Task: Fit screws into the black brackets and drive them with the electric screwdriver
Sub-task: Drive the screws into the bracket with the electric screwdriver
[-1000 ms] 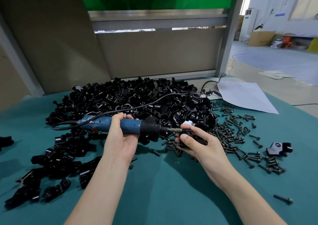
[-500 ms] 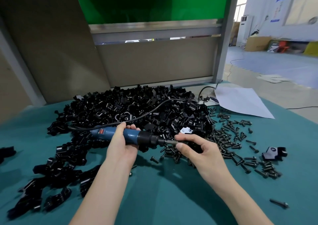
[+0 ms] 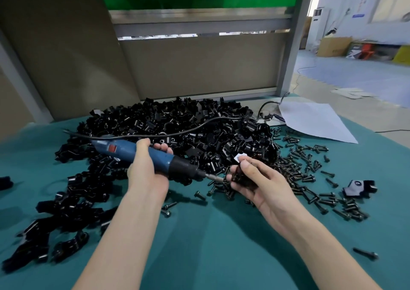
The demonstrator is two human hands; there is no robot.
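1. Two bare forearms reach in from the near edge over a teal-covered table (image 3: 221, 252). The rest of the person is out of frame.
2. The left hand (image 3: 144, 170) is wrapped around the blue barrel of the electric screwdriver (image 3: 164, 159), which lies almost level with its tip pointing right. The palm hides the middle of the barrel, and only the fingertips show over its top.
3. The tool's metal bit (image 3: 214, 177) runs up to a black bracket (image 3: 240, 177) held in the right hand (image 3: 257, 183).
4. The right hand grasps that bracket between the thumb and curled fingers, at the near right edge of the heap. The bracket is blurred and mostly covered, so its shape is unclear, as is whether a screw sits in it.
5. A heap of black brackets (image 3: 199, 134) fills the far middle of the table. More brackets trail down the near left (image 3: 66, 201), and single pieces there are hard to tell apart.
6. One dark piece (image 3: 4, 182) is cut off by the left edge.
7. Loose dark screws (image 3: 299, 170) are scattered to the right of the heap. One lone screw (image 3: 365, 253) lies well apart at the near right.
8. The tool's black cord (image 3: 199, 126) arcs over the heap towards the far right, where its end is lost behind a white sheet (image 3: 315, 121).
9. A separate bracket (image 3: 359, 186) lies on the right, beyond the screws.
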